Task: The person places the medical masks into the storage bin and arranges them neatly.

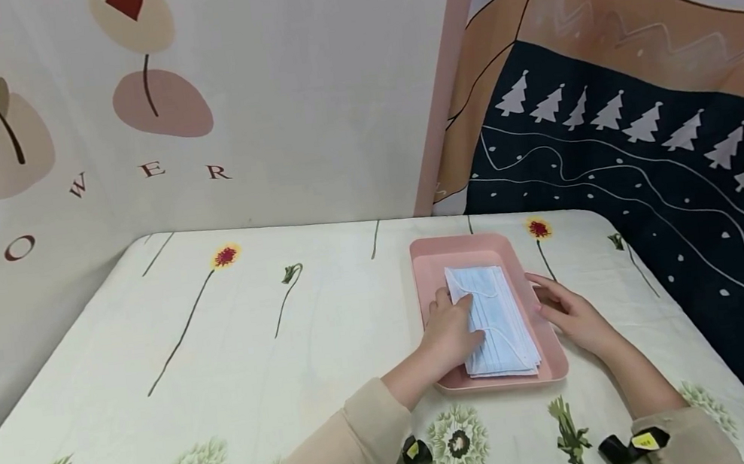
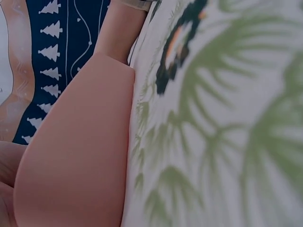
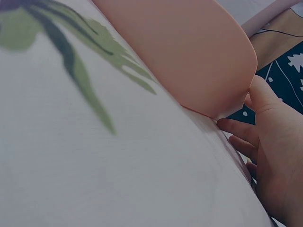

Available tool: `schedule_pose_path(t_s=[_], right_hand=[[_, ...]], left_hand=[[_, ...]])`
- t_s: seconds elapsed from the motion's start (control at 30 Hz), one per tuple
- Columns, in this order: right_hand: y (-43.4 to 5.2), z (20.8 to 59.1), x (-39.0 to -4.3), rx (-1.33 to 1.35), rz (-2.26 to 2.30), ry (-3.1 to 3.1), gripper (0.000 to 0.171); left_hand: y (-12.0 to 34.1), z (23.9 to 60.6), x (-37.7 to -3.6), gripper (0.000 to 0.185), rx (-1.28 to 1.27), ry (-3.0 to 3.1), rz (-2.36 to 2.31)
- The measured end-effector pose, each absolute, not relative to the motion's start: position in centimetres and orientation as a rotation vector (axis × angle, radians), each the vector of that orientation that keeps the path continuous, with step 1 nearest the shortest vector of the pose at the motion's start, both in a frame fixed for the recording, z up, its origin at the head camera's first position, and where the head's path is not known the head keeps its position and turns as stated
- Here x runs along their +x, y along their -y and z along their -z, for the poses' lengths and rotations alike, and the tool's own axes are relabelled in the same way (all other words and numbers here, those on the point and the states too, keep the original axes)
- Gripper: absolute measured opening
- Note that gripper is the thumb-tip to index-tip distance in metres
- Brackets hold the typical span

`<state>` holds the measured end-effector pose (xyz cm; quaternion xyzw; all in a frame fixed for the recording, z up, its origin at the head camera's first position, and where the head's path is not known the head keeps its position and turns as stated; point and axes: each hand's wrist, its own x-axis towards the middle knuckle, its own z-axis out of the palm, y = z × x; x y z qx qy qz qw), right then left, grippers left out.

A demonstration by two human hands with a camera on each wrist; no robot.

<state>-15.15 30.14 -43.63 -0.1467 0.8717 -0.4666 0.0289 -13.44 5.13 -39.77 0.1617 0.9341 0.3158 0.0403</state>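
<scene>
**Blue masks in a pink tray, a hand on each side**

Blue masks (image 1: 493,319) lie in a flat stack inside the tray (image 1: 431,257), right of centre in the head view, with white ear loops across the top one. The stack fills most of the tray's floor and runs from the far end to the near rim.

The left hand (image 1: 450,329) comes in from the lower middle and rests on the stack's left edge, its fingers loosely bent with the tips on the top mask; whether they pinch it cannot be told. The right hand (image 1: 567,310) lies on the cloth just beside the tray's right rim, fingers nearly straight and touching the rim, gripping nothing. In the right wrist view the same hand (image 3: 272,156) shows at the lower right, its thumb against the tray's rounded corner (image 3: 203,52).

The left wrist view shows only the tray's outer wall (image 2: 80,156) at the lower left, against the cloth.

The tray sits on a white cloth (image 1: 257,365) printed with flowers and stems. Beige sleeves (image 1: 341,454) cover both forearms. A backdrop with white trees (image 1: 646,180) fills the right, a pale flowered wall (image 1: 126,99) the upper left.
</scene>
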Motion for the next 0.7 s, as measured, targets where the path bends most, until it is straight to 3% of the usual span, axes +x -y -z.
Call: schedule_pose_path(t_s=[0.33,0.7], right_hand=[[-29.9,43.7,-15.1,-0.456,1.445,-2.684,0.054],[-30.1,43.3,-14.9,-0.439,1.385,-2.712,0.056]], left_hand=[[-3.6,38.5,-12.3,0.063,0.532,-2.783,-1.080],[-0.9,37.7,-11.4,0.062,0.741,-2.684,-1.223]])
